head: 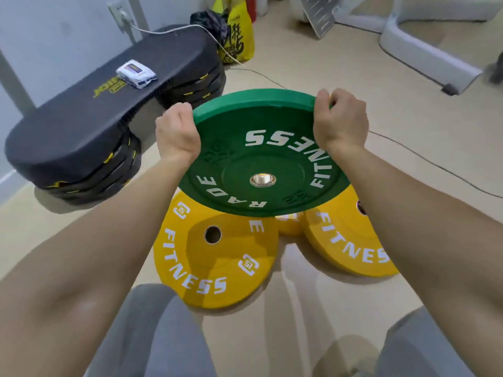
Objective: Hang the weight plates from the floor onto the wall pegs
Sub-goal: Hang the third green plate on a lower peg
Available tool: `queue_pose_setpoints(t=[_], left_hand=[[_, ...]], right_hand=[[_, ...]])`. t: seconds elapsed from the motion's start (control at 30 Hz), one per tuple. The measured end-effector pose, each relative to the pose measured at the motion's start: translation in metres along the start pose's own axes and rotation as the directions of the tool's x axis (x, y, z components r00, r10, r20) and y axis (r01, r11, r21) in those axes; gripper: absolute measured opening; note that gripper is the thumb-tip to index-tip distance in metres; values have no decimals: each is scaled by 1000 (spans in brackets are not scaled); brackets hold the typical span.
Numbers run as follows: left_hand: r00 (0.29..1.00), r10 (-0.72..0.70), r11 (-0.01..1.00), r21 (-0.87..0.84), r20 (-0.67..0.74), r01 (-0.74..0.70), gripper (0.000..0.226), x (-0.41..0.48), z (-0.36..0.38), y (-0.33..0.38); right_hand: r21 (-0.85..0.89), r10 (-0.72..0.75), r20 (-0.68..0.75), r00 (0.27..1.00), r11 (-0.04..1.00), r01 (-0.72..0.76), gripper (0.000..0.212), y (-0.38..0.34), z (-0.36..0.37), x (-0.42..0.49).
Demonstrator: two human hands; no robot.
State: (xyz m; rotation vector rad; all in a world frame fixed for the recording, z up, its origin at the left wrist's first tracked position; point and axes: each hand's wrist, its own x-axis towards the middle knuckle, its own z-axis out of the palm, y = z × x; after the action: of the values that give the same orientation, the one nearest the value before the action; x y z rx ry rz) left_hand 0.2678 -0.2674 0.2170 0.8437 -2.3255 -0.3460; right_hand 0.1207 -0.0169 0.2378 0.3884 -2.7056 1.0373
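Note:
A green weight plate with white lettering and a metal centre hole is tilted up off the floor in front of me. My left hand grips its rim on the left and my right hand grips the rim on the upper right. Its near edge is over two yellow plates. One yellow plate lies flat on the floor at centre. A second yellow plate lies to the right, partly under my right forearm. No wall pegs are in view.
A black padded bench on stacked black plates stands at the left, with a small white packet on it. A yellow bag sits at the back. White machine frame fills the back right. A thin cable crosses the floor.

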Motion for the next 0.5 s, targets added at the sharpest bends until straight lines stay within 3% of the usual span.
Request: queue_pose_setpoints(t=[0.13,0.27,0.33,0.4,0.5], left_hand=[[995,-98,990,-101,29,101,32,7,10,-20],[959,-190,942,-234,212,238,30,16,11,-51],[896,-312,789,-439,314,429,25,12,2,-61],[818,-413,625,-529,400,574,24,4,-7,-69],[759,-454,502,-570,466,651,31,-1,-7,-75]], right_hand=[[-13,8,43,999,1000,-8,46,-16,19,10],[92,-45,211,976,995,26,39,-16,24,21],[143,-79,296,952,989,37,47,-8,25,20],[210,-93,332,939,977,22,55,-3,30,17],[246,-86,348,934,969,-2,61,-1,39,15]])
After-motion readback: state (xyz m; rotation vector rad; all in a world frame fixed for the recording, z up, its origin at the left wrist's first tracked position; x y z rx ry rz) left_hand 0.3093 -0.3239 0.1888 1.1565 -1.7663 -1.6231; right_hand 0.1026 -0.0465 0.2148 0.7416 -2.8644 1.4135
